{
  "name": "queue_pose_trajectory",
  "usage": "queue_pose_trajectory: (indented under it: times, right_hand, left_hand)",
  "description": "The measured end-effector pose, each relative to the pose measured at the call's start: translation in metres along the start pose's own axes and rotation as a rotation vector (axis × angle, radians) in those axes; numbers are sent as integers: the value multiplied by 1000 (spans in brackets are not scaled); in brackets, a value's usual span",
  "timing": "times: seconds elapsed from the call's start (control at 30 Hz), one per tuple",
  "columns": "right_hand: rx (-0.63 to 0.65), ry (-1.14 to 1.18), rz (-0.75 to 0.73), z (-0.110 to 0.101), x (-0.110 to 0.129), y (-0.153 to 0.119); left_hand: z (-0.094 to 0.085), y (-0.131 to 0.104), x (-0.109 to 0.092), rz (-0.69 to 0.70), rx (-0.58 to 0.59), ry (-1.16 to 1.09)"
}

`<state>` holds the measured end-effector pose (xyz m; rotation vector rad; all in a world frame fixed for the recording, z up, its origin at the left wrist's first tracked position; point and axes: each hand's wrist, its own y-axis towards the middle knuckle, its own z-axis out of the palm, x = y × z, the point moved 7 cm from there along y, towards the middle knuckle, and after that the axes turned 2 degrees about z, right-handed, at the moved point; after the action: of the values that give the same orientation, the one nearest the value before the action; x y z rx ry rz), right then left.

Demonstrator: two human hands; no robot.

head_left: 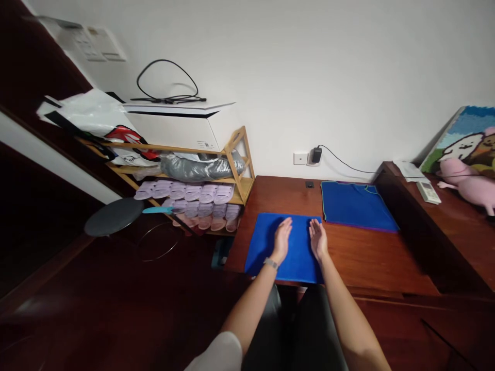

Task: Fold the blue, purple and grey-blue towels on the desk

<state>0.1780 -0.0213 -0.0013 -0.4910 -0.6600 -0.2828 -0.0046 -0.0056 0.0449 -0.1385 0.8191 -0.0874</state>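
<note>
A blue cloth (299, 252) lies flat near the front edge of the brown wooden desk (363, 257). Over its middle-left part is my left hand (283, 239), palm turned inward, fingers stretched out and holding nothing; a watch is on that wrist. My right hand (318, 239) is at the cloth's right edge, also palm inward with fingers extended and nothing in it. A gap of blue cloth shows between the two hands. Whether either hand touches the cloth I cannot tell. Another blue cloth (356, 206) with green and purple edging lies behind and to the right.
Left of the desk stands a wooden rack (247, 170) with a white box (174, 129) and several slippers (193, 191). A round dark stool (114, 216) is farther left. On the right ledge are a remote (428, 192) and a pink plush toy (467, 183).
</note>
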Motion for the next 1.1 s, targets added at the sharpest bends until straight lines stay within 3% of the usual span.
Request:
queue_pose_trajectory:
  times: [0.07, 0.1, 0.17, 0.2, 0.3, 0.47, 0.57, 0.6, 0.67, 0.83, 0.9, 0.97, 1.1]
  right_hand:
    - [-36, 7, 50, -2, -4, 8]
    - [-42, 16, 66, -5, -5, 11]
    - [-32, 42, 85, -13, -7, 15]
    - [-24, 56, 93, -16, -7, 15]
    - [-4, 87, 110, -23, -8, 15]
    - [8, 109, 121, -22, -7, 15]
    - [-1, 112, 124, -22, -8, 15]
    - [-3, 113, 124, -22, -8, 15]
    - [-3, 114, 124, -23, -8, 15]
    - [8, 104, 129, -23, -7, 15]
    - [6, 91, 127, -23, -6, 15]
    - [6, 77, 125, -24, -6, 15]
    - [8, 69, 120, -23, -6, 14]
  left_hand:
    - [37, 7, 45, -93, 96, -4]
    - [47, 11, 63, -132, 99, -8]
    - [49, 23, 81, -184, 31, -24]
    - [42, 31, 80, -192, -21, -36]
    - [4, 57, 44, -166, -166, -77]
    - [-74, 95, -71, 15, -296, -18]
    - [-93, 101, -107, 87, -316, 19]
    - [-92, 100, -108, 100, -310, 26]
    - [-77, 94, -90, 116, -251, 39]
    - [-3, 76, 12, -21, 114, 93]
    - [3, 79, 31, -89, 79, 130]
    - [-13, 92, 20, -90, -55, 164]
    - [-69, 124, -59, 1, -220, 199]
